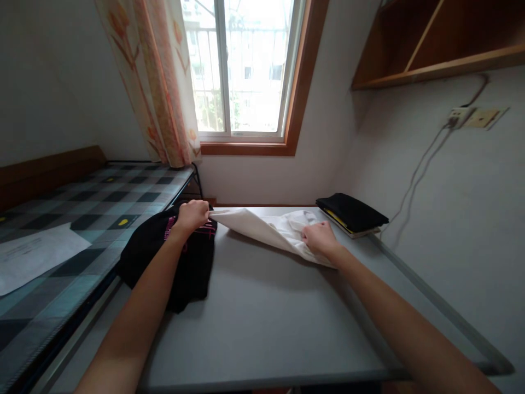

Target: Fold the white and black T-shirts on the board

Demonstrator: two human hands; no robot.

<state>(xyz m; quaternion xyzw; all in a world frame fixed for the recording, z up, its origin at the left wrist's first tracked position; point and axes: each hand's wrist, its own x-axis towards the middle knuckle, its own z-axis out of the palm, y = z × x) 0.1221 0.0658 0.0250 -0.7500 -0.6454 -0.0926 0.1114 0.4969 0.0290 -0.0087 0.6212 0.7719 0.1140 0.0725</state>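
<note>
The white cloth (270, 230) sits mid-frame, stretched just above the grey worktop (262, 306). The left hand (192, 214) has its fingers closed tight on one corner, above a black garment (192, 268) at the worktop's left edge. The right hand (320, 239) pinches the other end, fingers narrow. I'd judge that an even pull with the edges held level would smooth the creases best. The garment's pink print is too blurred to read, and so is the paper (36, 254) at lower left.
</note>
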